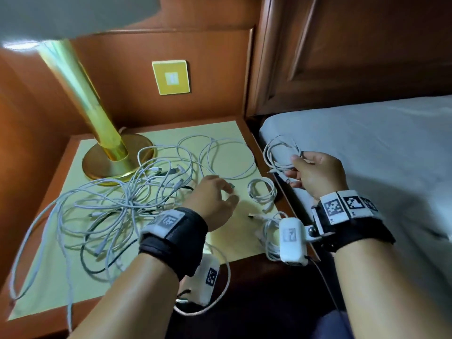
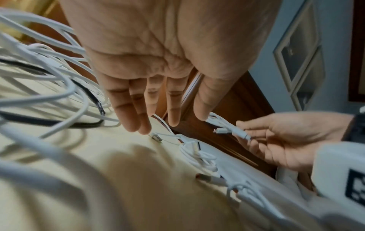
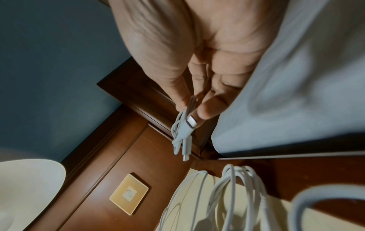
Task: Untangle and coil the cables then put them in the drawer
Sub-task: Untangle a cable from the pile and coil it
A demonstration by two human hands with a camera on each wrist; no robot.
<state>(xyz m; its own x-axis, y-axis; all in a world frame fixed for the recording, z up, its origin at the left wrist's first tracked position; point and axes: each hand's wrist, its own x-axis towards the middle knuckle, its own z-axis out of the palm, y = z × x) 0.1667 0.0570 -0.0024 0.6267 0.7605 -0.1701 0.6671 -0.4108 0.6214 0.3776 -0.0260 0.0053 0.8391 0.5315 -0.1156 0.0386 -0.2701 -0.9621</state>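
A big tangle of white and black cables (image 1: pixel 117 206) (image 2: pixel 49 87) covers the left of the pale yellow nightstand top (image 1: pixel 220 238). A small coiled white cable (image 1: pixel 263 193) (image 2: pixel 199 154) lies at its right edge, another coil (image 1: pixel 270 238) nearer me. My right hand (image 1: pixel 315 174) (image 3: pixel 195 103) pinches a coiled white cable (image 1: pixel 281 152) (image 3: pixel 182 129) (image 2: pixel 227 128) above the gap by the bed. My left hand (image 1: pixel 215 194) (image 2: pixel 154 109) hovers with straight fingers over a loose plug end (image 1: pixel 231 185) (image 2: pixel 157 137), holding nothing.
A brass lamp (image 1: pixel 107 152) stands at the nightstand's back left, its shade (image 3: pixel 27 187) overhead. A bed with a grey sheet (image 1: pixel 379 152) lies to the right. A yellow switch plate (image 1: pixel 171 78) (image 3: pixel 129 193) is on the wooden wall panel. No drawer shows.
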